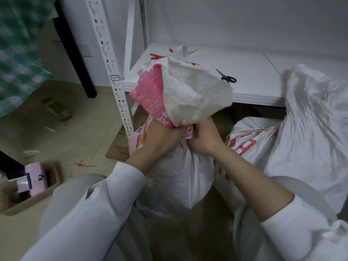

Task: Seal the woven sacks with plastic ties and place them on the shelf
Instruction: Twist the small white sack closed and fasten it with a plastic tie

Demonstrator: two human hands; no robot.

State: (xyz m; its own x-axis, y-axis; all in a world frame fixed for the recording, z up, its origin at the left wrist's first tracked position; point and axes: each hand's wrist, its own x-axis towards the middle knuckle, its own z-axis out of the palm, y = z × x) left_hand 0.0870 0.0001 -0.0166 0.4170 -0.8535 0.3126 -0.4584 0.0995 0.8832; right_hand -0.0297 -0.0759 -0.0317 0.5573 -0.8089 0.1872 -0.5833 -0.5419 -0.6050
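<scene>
- The sack (pixel 178 178) stands upright at the centre of the frame, between the person's knees and in front of the shelf (pixel 250 91).
- Its neck is gathered tight; above the squeeze the mouth flares out white and pink, covering part of the shelf's front edge.
- The left hand (pixel 160 142) is clenched round the neck from the left side, fingers wrapped into the bunched fabric.
- The right hand (pixel 204 141) grips the same neck from the right, fingers curled in against it — the two hands are almost touching.
- A bit of red shows between the hands; whether it is a tie or the sack's print cannot be told.
- Red ties (pixel 157 57) lie scattered on the shelf behind the flared mouth.
- Black scissors (pixel 227 77) lie on the shelf just right of the mouth.
- A second sack (pixel 293 144), white with red print, slumps at the right of the frame, leaning against the shelf's edge.
- One loose tie (pixel 83 164) lies on the floor (pixel 62 136) at centre left.
- A box (pixel 43 196) with pink contents sits at lower left — its contents are blurred.
- Green checked cloth (pixel 17 53) hangs at upper left.
</scene>
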